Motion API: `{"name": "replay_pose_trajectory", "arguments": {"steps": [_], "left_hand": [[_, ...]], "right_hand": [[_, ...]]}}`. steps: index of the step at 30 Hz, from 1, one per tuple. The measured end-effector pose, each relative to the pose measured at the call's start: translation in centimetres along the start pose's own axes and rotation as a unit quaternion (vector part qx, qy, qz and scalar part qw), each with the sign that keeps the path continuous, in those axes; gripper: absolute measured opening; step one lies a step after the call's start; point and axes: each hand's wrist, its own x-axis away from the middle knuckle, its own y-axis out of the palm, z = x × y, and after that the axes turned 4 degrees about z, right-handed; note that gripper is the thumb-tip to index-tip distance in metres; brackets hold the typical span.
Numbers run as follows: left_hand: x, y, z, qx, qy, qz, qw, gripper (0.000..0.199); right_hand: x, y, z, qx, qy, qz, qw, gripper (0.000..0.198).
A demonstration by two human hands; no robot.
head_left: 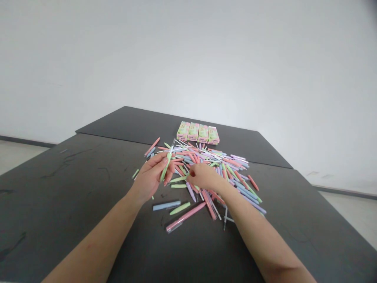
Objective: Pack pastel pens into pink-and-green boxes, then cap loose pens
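Between the thumb and fingers of my left hand (154, 173) is a green pen (166, 167), its clear, thin end pointing up and away. My right hand (203, 175) is down at the near side of a pile of pen parts (218, 157), fingers curled together; what they grip, if anything, is hidden. Green pen pieces (178, 186) lie just left of those fingers. Nearer to me are a blue pen piece (166, 205), a short green piece (180, 208) and a pink pen (185, 217) with a clear cap. The pile mixes pink, green, blue and purple barrels with thin white refills.
Several pink-and-green pen boxes (193, 131) stand in a row behind the pile. Everything rests on dark tables (88, 169) pushed together, with a seam across them. A pale wall (188, 59) rises behind. Loose clear parts (226, 218) lie beside my right forearm.
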Motion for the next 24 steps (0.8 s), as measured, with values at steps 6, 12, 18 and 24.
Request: {"name": "replay_pose_trajectory", "arguments": {"steps": [6,12,18,24], "left_hand": [[0.3,-0.3,-0.2,-0.052,-0.012,-0.026,0.998,0.023],[0.8,-0.7,-0.5,-0.072,-0.026,-0.079,0.994,0.030],[1.1,-0.8,-0.4,-0.082,-0.034,-0.095,0.991,0.038],[1.1,-0.8,-0.5,-0.094,-0.032,-0.102,0.990,0.035]], "right_hand": [[1.1,-3.7,1.0,-0.390,-0.072,-0.014,0.918,0.025],[2.1,-4.8,1.2,-0.591,-0.139,0.071,0.791,0.023],[2.2,-5.3,1.2,-0.601,-0.165,0.165,0.764,0.015],[2.5,-5.6,1.0,-0.584,-0.152,0.177,0.778,0.014]]}}
